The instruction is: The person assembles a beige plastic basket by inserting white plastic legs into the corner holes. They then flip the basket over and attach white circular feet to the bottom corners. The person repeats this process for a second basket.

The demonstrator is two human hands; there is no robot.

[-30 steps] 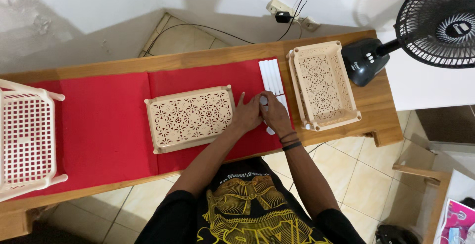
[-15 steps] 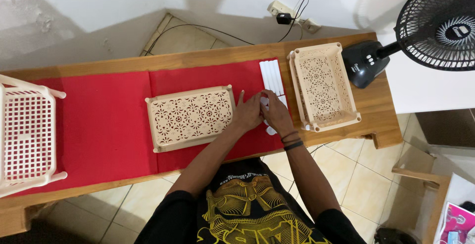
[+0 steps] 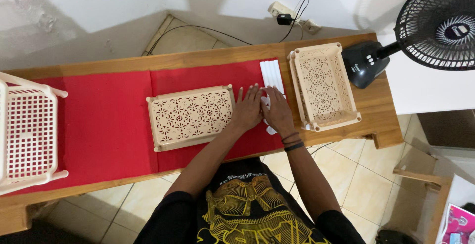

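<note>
White plastic tubes [image 3: 272, 76] lie on the red mat [image 3: 99, 120], right of the beige tray [image 3: 190, 117]. Left hand [image 3: 247, 110] rests flat, fingers spread. Right hand [image 3: 278, 113] covers the near tubes; grip indeterminate.

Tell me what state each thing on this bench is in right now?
Left hand: flat on the red mat, fingers spread.
Right hand: resting on the white rods.
White rods: lying side by side.
Beige tray: upside down.
Beige basket: upright, nothing inside.
White basket: on its side.

one head-worn view, looking steeply down at the wooden bench [image 3: 198, 58] from close above.
</note>
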